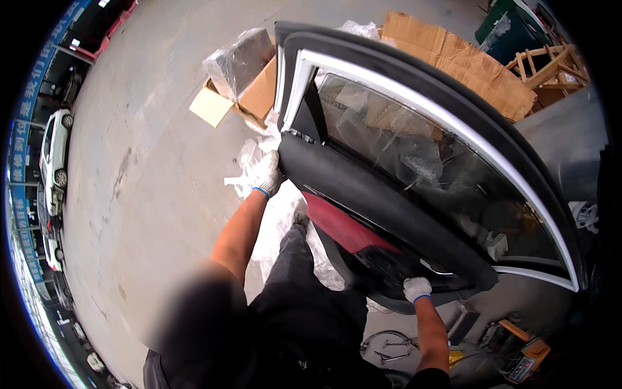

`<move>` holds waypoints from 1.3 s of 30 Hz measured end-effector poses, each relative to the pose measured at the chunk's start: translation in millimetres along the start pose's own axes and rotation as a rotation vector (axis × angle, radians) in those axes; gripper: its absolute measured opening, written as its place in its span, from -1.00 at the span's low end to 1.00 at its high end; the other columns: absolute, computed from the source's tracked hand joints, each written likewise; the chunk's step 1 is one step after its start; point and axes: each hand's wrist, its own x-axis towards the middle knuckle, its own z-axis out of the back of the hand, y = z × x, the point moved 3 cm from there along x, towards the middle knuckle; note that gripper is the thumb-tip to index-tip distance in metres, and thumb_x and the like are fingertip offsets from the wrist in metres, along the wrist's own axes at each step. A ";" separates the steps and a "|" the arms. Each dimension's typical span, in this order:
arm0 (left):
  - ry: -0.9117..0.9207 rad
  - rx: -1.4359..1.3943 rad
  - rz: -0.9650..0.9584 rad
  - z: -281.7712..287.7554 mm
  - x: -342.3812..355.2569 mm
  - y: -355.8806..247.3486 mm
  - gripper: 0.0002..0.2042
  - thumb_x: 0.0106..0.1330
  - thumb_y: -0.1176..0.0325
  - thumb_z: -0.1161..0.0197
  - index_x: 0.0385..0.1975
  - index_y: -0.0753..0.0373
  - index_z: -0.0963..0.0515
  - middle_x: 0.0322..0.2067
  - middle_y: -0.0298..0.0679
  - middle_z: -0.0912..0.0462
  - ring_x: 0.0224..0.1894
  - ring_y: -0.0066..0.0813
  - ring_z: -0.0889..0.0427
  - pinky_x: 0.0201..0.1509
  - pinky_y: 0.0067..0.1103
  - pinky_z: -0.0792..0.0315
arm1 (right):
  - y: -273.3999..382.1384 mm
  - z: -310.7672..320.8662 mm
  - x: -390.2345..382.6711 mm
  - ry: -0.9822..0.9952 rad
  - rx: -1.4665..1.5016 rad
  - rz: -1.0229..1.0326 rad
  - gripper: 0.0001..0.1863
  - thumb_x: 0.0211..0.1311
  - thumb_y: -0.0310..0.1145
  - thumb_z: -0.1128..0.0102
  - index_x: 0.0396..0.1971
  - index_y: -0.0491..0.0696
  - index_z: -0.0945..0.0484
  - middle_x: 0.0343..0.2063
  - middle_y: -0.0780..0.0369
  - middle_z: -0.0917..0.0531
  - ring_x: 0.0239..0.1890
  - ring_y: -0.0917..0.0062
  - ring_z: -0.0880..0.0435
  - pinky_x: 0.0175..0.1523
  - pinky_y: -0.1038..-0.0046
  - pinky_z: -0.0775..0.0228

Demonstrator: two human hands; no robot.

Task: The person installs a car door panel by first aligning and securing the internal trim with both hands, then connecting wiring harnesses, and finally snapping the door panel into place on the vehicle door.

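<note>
A car door [421,84] stands tilted in front of me, with a white window frame, a black rubber seal and dark glass [447,175]. Its inner door panel [350,172] is black with a red insert [346,223]. My left hand [268,174], in a white knit glove, is closed on the panel's left edge; its fingertips are partly hidden. My right hand [416,289], gloved the same way, is curled at the panel's lower right part, just below the silver inner door handle [435,267]. What lies under its fingers cannot be seen.
White plastic wrap [278,220] lies around my foot. Beyond the door are an open cardboard box [256,91] with a wrapped item, flattened cardboard [460,61] and a wooden crate [551,68]. An orange-and-black machine [528,356] stands lower right. Parked cars [55,155] line the left.
</note>
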 end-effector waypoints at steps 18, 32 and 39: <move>0.028 -0.060 -0.077 -13.5 -15.5 27.6 -0.03 0.31 -0.49 -0.02 0.57 0.03 -0.01 0.56 -0.23 -0.06 0.57 -0.19 -0.06 0.54 -0.06 -0.07 | 7.6 20.6 -12.8 0.021 -0.004 0.076 -0.57 0.21 0.01 -0.28 -0.19 -0.09 -0.65 -0.33 0.12 -0.78 -0.24 0.21 -0.79 -0.16 0.11 -0.61; -0.352 -0.322 -0.095 -20.8 9.2 24.8 -0.30 0.51 -0.28 0.06 0.36 0.21 -0.41 0.31 -0.21 -0.50 0.29 -0.29 -0.42 0.43 -0.36 -0.24 | 1.3 35.8 -26.9 -0.025 -0.022 0.152 -0.60 0.16 -0.01 -0.33 -0.27 -0.07 -0.65 -0.42 0.13 -0.76 -0.29 0.22 -0.77 -0.20 0.12 -0.60; -0.374 -0.312 -0.165 -16.4 12.7 31.2 -0.42 0.54 -0.16 0.06 0.31 0.15 -0.44 0.22 -0.25 -0.56 0.22 -0.33 -0.47 0.34 -0.39 -0.35 | -2.0 32.6 -32.0 0.001 -0.014 0.136 -0.59 0.17 -0.01 -0.32 -0.27 -0.09 -0.64 -0.43 0.14 -0.76 -0.30 0.22 -0.77 -0.21 0.11 -0.60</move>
